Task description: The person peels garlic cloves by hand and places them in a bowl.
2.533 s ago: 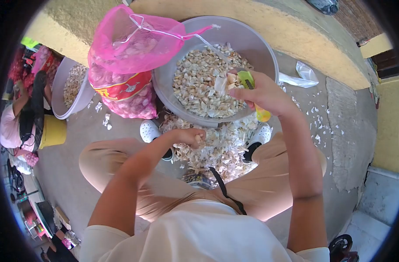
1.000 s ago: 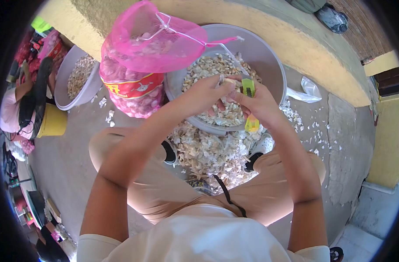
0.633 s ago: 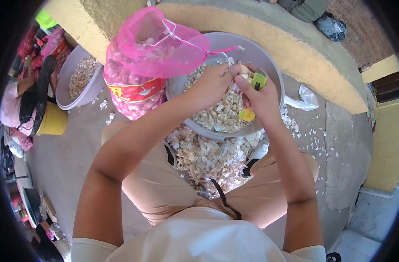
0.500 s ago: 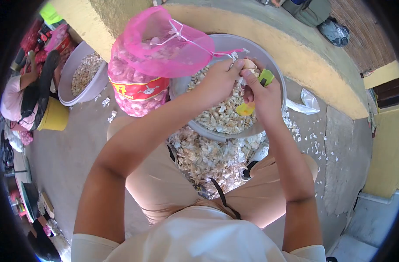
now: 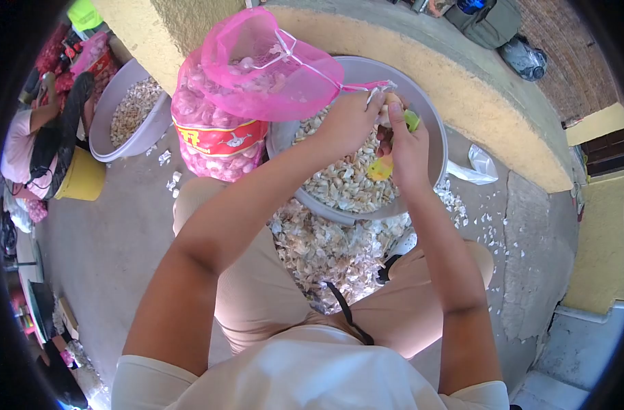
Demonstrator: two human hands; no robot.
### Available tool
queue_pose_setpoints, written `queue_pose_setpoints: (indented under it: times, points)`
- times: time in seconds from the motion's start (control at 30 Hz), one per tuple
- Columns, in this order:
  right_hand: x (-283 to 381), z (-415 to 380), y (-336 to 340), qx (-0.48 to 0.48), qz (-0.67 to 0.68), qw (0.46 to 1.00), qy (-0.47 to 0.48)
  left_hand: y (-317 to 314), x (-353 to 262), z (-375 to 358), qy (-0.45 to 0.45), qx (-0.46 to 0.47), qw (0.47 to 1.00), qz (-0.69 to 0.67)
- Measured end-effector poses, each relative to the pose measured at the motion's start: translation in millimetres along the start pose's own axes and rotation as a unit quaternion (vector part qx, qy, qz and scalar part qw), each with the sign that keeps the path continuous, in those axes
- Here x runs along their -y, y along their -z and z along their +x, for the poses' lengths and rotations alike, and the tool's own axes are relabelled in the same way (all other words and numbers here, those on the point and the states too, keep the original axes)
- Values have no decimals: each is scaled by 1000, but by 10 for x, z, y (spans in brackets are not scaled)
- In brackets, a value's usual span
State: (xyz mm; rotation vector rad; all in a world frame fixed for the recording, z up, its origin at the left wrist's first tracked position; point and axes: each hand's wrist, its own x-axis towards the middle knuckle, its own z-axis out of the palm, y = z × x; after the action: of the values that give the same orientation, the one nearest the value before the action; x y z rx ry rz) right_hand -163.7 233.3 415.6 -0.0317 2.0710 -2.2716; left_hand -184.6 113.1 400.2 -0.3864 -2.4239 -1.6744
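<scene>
Both hands were up over the far side of the grey basin (image 5: pixel 431 123), fingertips touching. Left hand (image 5: pixel 346 123) pinched a garlic clove (image 5: pixel 392 101) from one side; right hand (image 5: pixel 408 147) was closed around a small yellow-green knife (image 5: pixel 382 166), thumb and forefinger also on the clove. So the clove sat clamped between the two hands, right at their meeting point (blade itself hidden, couldn't tell where the edge was). Step in hand looked like peeling: skin coming off one clove. Under the hands, the basin held a heap of garlic cloves (image 5: pixel 339 181); nearer the body, below the wrists, lay a pile of papery skins (image 5: pixel 326 246) between the knees. Left of the left hand stood a pink mesh sack of garlic (image 5: pixel 223 130). Further left, a second basin (image 5: pixel 120 113) beside another person's arm. Next move likely needs a firm pinch and a short controlled stroke away from the thumb.
</scene>
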Motion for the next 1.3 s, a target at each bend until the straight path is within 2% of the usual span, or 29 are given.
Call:
queue_pose_setpoints:
  times: [0.03, 0.1, 0.13, 0.23, 0.4, 0.53, 0.63, 0.73, 0.93, 1.03, 1.1, 1.23, 1.3]
  points:
    - [18, 9, -12, -3, 26, 1000, -14, 15, -25, 2, 0, -7, 999, 38]
    - [34, 15, -51, -12, 78, 996, -46, 9, -70, -43, 20, 5, 998, -57]
    - [23, 18, -69, -9, 78, 996, -32, 28, -134, -60, 31, 12, 994, -104]
    - [18, 52, -73, 8, 87, 996, -16, 68, -232, -34, 199, 52, 970, -133]
    - [90, 35, -59, 69, 94, 992, -47, -15, 60, 43, 112, 59, 963, -238]
    - [138, 15, -34, 76, 160, 984, -31, -1, -62, 7, 86, 39, 955, -281]
    - [110, 12, -34, 75, 201, 976, -41, -17, -190, -52, 98, 14, 953, -287]
    - [78, 2, -30, 72, 227, 970, -59, -108, -88, -57, 70, -25, 970, -233]
    - [-73, 41, -10, 73, 258, 960, -75, -187, 21, -80, 71, -35, 963, -257]
    - [-123, 65, -59, 46, 230, 971, -44, -150, 2, -58, 127, -24, 964, -232]
    - [-112, 121, -46, 31, 186, 982, -15, -135, -50, -35, 122, -5, 967, -225]
    - [-83, 149, -31, 22, 197, 980, -29, -83, -58, -4, 130, 40, 958, -251]
    - [-43, 131, -49, 3, 194, 980, -46, -103, 3, 14, 106, 31, 959, -261]
